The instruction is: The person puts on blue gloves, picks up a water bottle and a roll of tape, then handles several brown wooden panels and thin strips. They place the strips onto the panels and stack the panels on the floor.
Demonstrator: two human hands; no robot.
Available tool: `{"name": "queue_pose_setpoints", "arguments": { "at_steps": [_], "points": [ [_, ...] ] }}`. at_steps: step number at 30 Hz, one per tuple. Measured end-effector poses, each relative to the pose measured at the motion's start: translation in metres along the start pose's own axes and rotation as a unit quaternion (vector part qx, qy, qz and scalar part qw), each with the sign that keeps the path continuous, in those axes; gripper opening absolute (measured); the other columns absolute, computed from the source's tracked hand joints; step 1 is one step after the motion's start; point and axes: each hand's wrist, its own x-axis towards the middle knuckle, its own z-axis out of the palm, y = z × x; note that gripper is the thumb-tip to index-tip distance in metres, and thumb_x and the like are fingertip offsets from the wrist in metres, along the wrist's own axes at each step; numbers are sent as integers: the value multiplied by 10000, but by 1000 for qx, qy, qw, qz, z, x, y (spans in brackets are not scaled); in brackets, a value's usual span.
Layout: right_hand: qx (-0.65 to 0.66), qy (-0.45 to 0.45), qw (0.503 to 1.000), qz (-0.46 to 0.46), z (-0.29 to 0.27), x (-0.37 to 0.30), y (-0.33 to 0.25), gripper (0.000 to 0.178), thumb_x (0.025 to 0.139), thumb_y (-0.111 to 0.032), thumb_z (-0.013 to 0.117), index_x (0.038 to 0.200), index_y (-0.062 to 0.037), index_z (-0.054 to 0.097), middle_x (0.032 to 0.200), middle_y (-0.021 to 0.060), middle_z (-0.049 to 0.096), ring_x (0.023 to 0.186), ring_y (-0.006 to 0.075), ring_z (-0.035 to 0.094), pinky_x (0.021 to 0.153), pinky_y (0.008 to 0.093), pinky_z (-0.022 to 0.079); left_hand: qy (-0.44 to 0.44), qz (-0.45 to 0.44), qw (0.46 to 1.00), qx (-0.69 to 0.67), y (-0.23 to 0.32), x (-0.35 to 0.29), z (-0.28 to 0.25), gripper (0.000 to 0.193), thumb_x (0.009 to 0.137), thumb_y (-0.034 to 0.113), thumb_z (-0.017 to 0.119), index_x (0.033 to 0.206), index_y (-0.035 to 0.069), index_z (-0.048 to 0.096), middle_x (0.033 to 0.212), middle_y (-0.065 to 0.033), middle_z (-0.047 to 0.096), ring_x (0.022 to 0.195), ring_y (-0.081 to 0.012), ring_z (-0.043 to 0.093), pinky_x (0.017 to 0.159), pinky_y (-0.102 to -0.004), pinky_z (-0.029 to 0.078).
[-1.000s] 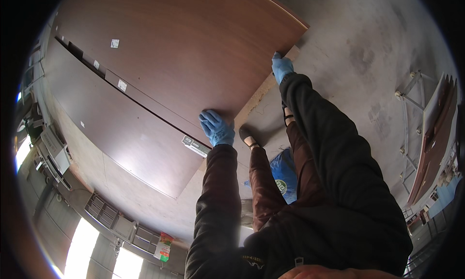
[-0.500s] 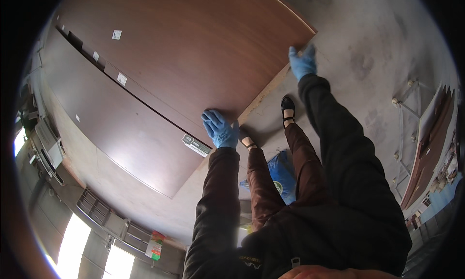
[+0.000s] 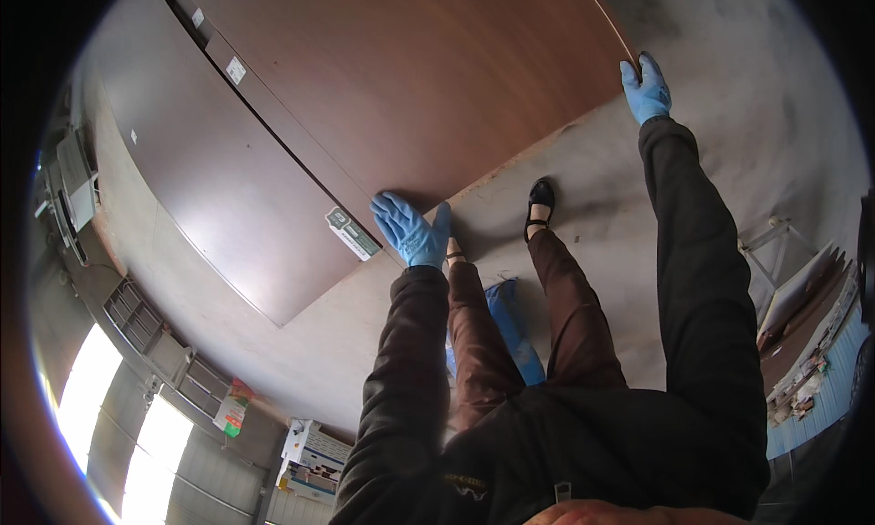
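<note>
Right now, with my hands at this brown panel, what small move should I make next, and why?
I'd probably curl the left hand around the brown panel's edge: it's spread open near one corner, thumb out, while the right hand is at another corner, thumb and fingers apart, its grip unclear.

left hand and right hand touch a brown panel.

Hands in blue gloves; dark zip-front jacket; maroon trousers; black strapped shoes.
</note>
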Motion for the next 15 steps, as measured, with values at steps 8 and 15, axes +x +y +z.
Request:
{"name": "queue_pose_setpoints", "arguments": {
  "at_steps": [8, 15],
  "points": [
    [87, -52, 993, 56, 15, 4, 12, 666, 978, -557, 677, 1348, -4, 653, 1386, 206, 664, 1263, 371, 649, 1065, 439, 520, -22, -38, 999, 4, 12, -2, -3, 1349, 810, 625, 815, 1635, -122, 53, 1709, -364, 91, 1606, -497, 74, 1320, -531, 85],
    [69, -32, 997, 2, 10, 3, 5, 649, 1002, -542, 642, 1367, -5, 636, 1335, 210, 690, 1216, 395, 666, 1031, 441, 532, 65, -29, 997, -12, 9, -5, 21, 1322, 800, 616, 818, 1624, -132, 104, 1701, -367, 138, 1594, -524, 97, 1307, -564, 94]
  ]
}}
